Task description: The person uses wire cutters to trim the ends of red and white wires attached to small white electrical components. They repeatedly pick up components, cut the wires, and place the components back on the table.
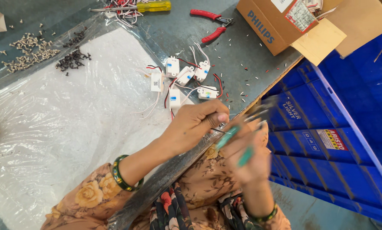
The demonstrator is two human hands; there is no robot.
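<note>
Just below the small white plastic modules [180, 83], our left hand [195, 125] pinches a thin dark wire [218, 130]; our blurred right hand [248, 153] grips green-handled cutters [235, 145].

A grey-green surface [191, 34] fills the upper part of the view, its edge running on a slant from upper right to lower left. A sheet of clear, crinkled plastic [67, 119] covers its left half and shines under bright, even light. To the right, below the edge, stand stacked blue plastic crates [340, 162]. A brown cardboard box [263, 30] with open flaps sits at the far right corner. A strip of pale, worn floor [310, 213] shows at the bottom right.
</note>
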